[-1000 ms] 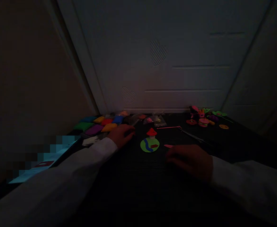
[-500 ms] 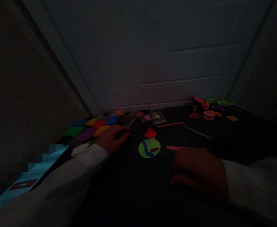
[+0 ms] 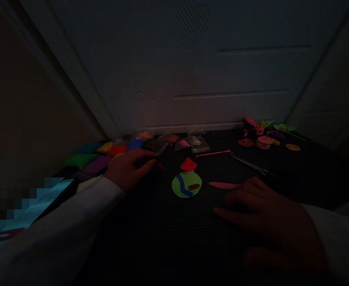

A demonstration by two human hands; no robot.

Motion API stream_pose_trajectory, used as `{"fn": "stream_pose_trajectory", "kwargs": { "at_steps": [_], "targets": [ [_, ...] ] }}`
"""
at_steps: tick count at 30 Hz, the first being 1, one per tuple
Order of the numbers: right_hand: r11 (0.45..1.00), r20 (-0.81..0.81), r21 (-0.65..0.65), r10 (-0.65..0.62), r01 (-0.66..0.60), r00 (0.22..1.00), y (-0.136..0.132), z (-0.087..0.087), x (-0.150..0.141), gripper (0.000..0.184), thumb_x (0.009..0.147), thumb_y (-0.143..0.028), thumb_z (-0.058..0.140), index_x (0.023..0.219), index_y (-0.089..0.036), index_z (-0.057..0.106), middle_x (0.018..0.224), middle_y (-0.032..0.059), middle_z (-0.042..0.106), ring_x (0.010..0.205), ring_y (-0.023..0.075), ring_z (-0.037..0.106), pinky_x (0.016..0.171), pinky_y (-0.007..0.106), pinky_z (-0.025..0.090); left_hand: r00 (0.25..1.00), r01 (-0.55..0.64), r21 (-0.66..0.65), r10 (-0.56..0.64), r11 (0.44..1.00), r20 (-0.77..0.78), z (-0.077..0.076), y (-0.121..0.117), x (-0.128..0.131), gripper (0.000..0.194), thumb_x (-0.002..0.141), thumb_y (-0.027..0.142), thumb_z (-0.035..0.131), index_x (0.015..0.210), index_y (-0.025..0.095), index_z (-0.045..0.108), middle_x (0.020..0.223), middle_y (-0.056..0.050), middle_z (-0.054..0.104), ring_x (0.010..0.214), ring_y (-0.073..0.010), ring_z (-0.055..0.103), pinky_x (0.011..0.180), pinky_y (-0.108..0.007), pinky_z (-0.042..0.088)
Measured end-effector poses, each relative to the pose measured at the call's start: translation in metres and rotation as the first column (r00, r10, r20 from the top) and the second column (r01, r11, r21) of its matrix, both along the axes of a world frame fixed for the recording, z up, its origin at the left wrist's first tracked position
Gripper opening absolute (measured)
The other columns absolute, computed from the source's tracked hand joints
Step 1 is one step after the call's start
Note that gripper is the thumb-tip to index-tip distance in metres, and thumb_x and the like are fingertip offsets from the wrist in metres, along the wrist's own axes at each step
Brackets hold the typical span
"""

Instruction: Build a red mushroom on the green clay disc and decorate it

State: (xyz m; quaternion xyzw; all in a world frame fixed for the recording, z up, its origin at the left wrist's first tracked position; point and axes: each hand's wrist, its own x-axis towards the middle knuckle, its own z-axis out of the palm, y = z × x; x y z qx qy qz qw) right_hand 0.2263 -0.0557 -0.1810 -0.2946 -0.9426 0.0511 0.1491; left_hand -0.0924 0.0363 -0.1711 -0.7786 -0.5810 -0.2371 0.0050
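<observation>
A flat round green clay disc with a blue wavy strip and a dark red piece lies on the dark table. At its far edge stands a small house-like shape with a red cone roof and a pale base. Left of it, my left hand rests with fingers outstretched and nothing visible in them, beside the coloured clay packs. My right hand is to the right, fingers apart and loosely bent. It partly covers a pink plastic clay knife, and I cannot tell whether it touches it.
Scissors and a thin pink tool lie farther back. Small clear bags with clay sit near the panelled wall. Several finished clay figures stand at back right. A lit screen is at left. The scene is very dark.
My right hand has shifted right and nearer to me, its fingers spreading from a more closed pose. My left hand sits slightly farther left in view. The camera has tilted a little.
</observation>
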Motion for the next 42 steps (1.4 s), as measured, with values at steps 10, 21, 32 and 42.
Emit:
{"fn": "stream_pose_trajectory", "kwargs": {
  "at_steps": [10,21,32,42],
  "targets": [
    [0.971,-0.107,0.236,0.057,-0.031,0.993,-0.009,-0.023,-0.004,0.044,0.080,-0.057,0.037,0.121,-0.042,0.043,0.111,0.0022,0.056,0.088,0.0233,0.050,0.077,0.044,0.030,1.000,0.007,0.006,-0.008,1.000,0.030,0.000,0.000,0.001,0.038,0.075,0.047,0.047,0.099,0.021,0.062,0.098,-0.005,0.064,0.089,-0.0219,0.059,0.080,-0.037,0.046],
    [0.998,0.128,-0.024,0.063,-0.060,0.990,-0.008,0.004,0.005,0.059,0.075,-0.059,0.044,0.129,-0.037,0.035,0.132,0.0087,0.040,0.108,0.0314,0.043,0.084,0.055,0.027,0.994,-0.091,-0.014,0.092,0.996,0.067,0.007,0.001,0.002,0.035,0.074,0.043,0.048,0.097,0.020,0.062,0.095,-0.005,0.062,0.083,-0.0199,0.057,0.075,-0.034,0.046],
    [0.990,0.095,0.123,0.062,-0.074,0.994,0.000,-0.017,0.004,0.056,0.079,-0.054,0.040,0.131,-0.033,0.033,0.139,0.0113,0.032,0.117,0.0336,0.038,0.087,0.057,0.029,0.989,-0.103,-0.015,0.104,0.995,0.105,0.012,-0.001,0.000,0.037,0.075,0.040,0.048,0.097,0.015,0.062,0.095,-0.007,0.060,0.084,-0.0208,0.055,0.077,-0.035,0.044],
    [0.998,0.077,-0.028,0.052,-0.050,0.996,0.000,0.006,0.007,0.051,0.080,-0.047,0.045,0.128,-0.028,0.041,0.141,0.0117,0.026,0.124,0.0302,0.030,0.093,0.055,0.023,0.987,-0.142,0.017,0.140,0.990,0.075,0.012,-0.001,-0.004,0.034,0.076,0.039,0.046,0.096,0.017,0.062,0.095,-0.005,0.061,0.083,-0.0197,0.055,0.076,-0.034,0.044]
  ]
}}
